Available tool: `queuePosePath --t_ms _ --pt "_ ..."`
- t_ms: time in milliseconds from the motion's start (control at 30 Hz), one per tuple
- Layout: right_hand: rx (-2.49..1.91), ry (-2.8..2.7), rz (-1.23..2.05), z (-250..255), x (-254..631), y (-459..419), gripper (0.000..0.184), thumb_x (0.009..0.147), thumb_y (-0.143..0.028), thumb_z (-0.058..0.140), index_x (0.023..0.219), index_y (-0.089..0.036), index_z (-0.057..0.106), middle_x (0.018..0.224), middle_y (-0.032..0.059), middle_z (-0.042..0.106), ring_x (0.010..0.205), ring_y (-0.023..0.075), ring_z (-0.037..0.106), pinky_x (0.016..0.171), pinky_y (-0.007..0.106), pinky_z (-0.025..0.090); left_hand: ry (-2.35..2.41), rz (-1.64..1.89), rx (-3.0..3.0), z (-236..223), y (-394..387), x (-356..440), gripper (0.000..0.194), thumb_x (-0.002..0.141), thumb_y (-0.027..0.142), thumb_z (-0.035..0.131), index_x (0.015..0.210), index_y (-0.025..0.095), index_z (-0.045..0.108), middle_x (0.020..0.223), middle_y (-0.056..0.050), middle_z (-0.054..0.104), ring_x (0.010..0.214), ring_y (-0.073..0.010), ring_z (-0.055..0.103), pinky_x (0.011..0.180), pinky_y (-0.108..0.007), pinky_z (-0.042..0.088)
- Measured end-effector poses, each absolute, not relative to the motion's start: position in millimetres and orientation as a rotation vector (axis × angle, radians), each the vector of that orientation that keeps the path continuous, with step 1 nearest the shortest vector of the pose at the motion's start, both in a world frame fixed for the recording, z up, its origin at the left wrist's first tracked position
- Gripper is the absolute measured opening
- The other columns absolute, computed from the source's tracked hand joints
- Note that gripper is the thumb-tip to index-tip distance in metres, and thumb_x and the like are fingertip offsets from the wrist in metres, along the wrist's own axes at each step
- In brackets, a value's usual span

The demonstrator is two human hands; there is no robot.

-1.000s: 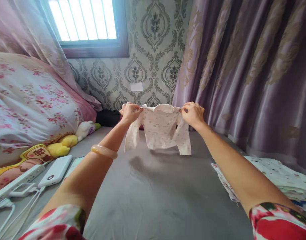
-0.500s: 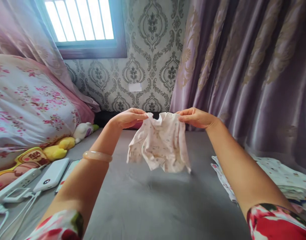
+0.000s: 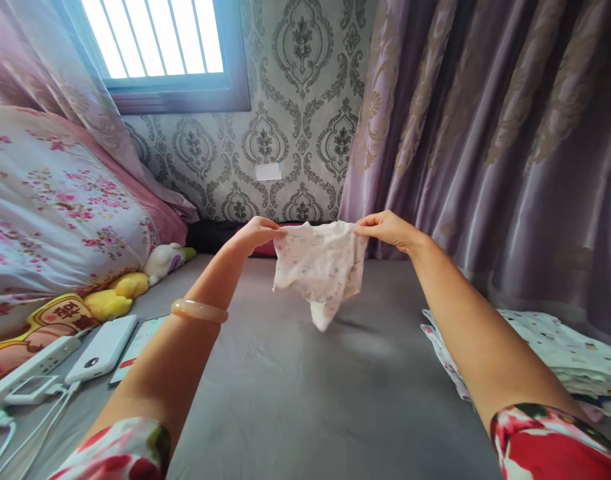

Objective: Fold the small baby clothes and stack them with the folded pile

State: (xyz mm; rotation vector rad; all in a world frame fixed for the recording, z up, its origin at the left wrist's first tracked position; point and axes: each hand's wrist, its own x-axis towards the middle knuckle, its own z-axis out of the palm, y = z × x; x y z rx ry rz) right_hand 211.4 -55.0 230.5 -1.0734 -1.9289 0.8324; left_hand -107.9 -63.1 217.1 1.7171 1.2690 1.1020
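A small pale baby shirt [image 3: 319, 260] with a faint scattered print hangs stretched between my two hands above the grey bed sheet [image 3: 305, 393]. My left hand [image 3: 259, 233] pinches its left upper corner between thumb and fingers. At the opposite upper corner, my right hand [image 3: 388, 229] grips the cloth in the same way. The fabric billows, its lower part folded back with one pale tip dangling at the bottom. The sleeves cannot be made out clearly. A bangle [image 3: 199, 311] circles my left forearm.
At right lies a stack of folded clothes [image 3: 565, 347], partly behind my right arm. On the left are a power strip [image 3: 32, 367], a white power bank [image 3: 101, 345], a phone [image 3: 138, 347], cables and plush toys [image 3: 110, 303], beside a floral-covered bundle [image 3: 60, 200].
The baby shirt has swung; its lower part and sleeves, hanging down before, are now flipped up and folded back. Both hands keep their hold, with the left shifted slightly left.
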Motion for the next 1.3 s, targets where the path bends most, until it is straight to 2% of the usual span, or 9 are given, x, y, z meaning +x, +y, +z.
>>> queuePosePath --t_ms 100,167,300,433,600,733,933,1167,1300 --pt "-0.900 -2.017 1.033 231 212 -59 0.040 0.058 -0.056 0.083 0.080 -0.023 0.078 0.083 0.0027 0.074 0.091 0.0224 0.065 0.088 0.037 0.049 0.924 1.059 1.739 216 -64 -107 0.034 0.058 0.044 0.086 0.076 0.017 0.076 0.079 -0.007 0.073 0.084 -0.0207 0.065 0.081 -0.034 0.049" --pt "-0.890 -1.961 1.064 230 213 -57 0.043 0.059 -0.058 0.083 0.081 -0.022 0.078 0.084 0.0039 0.075 0.089 0.0220 0.066 0.088 0.037 0.050 0.792 1.126 1.708 214 -62 -106 0.038 0.061 0.047 0.084 0.083 0.017 0.077 0.086 -0.009 0.074 0.088 -0.0204 0.066 0.085 -0.035 0.049" --pt "-0.955 -1.704 0.791 226 213 -42 0.045 0.050 -0.057 0.087 0.073 -0.020 0.077 0.078 0.0025 0.074 0.080 0.0193 0.065 0.085 0.034 0.050 0.887 1.367 1.680 210 -52 -102 0.039 0.060 0.048 0.085 0.080 0.016 0.076 0.080 -0.005 0.073 0.080 -0.0177 0.066 0.081 -0.032 0.049" --pt "-0.832 -1.597 0.688 219 214 -29 0.052 0.057 -0.064 0.081 0.083 -0.020 0.077 0.082 0.0018 0.074 0.078 0.0174 0.065 0.079 0.031 0.051 0.770 1.699 1.700 208 -42 -97 0.038 0.070 0.051 0.078 0.085 0.016 0.074 0.083 -0.003 0.072 0.080 -0.0142 0.064 0.077 -0.027 0.049" --pt "-0.967 -1.714 0.553 208 218 -16 0.051 0.054 -0.064 0.082 0.072 -0.017 0.075 0.078 0.0038 0.073 0.075 0.0179 0.064 0.073 0.030 0.051 1.003 1.651 1.800 195 -28 -96 0.035 0.065 0.046 0.080 0.077 0.013 0.072 0.066 0.000 0.065 0.063 -0.0116 0.056 0.062 -0.024 0.045" --pt "-1.018 -1.694 0.475 203 222 -2 0.052 0.062 -0.063 0.077 0.081 -0.015 0.076 0.076 0.0042 0.073 0.070 0.0164 0.062 0.070 0.029 0.049 0.984 1.744 1.709 188 -16 -95 0.037 0.066 0.047 0.077 0.077 0.013 0.071 0.066 -0.001 0.065 0.062 -0.0116 0.055 0.060 -0.024 0.043" --pt "-1.139 -1.671 0.248 197 225 11 0.042 0.074 -0.055 0.070 0.081 -0.014 0.074 0.072 0.0036 0.071 0.068 0.0165 0.061 0.063 0.027 0.045 1.010 1.769 1.698 189 -12 -89 0.036 0.064 0.046 0.076 0.078 0.013 0.072 0.067 -0.001 0.067 0.063 -0.0119 0.056 0.060 -0.023 0.043" --pt "-1.165 -1.695 0.167 195 223 5 0.035 0.078 -0.050 0.068 0.080 -0.015 0.073 0.071 0.0034 0.070 0.069 0.0172 0.061 0.065 0.027 0.046 1.060 1.784 1.622 189 -21 -85 0.033 0.063 0.043 0.075 0.077 0.013 0.072 0.062 0.000 0.063 0.059 -0.0107 0.053 0.053 -0.021 0.039" --pt "-1.126 -1.728 0.195 194 224 -5 0.038 0.078 -0.053 0.067 0.082 -0.015 0.073 0.073 0.0033 0.070 0.069 0.0166 0.061 0.063 0.027 0.045 1.039 1.769 1.601 188 -34 -86 0.036 0.061 0.044 0.076 0.077 0.013 0.071 0.062 0.000 0.063 0.057 -0.0100 0.051 0.051 -0.020 0.037"
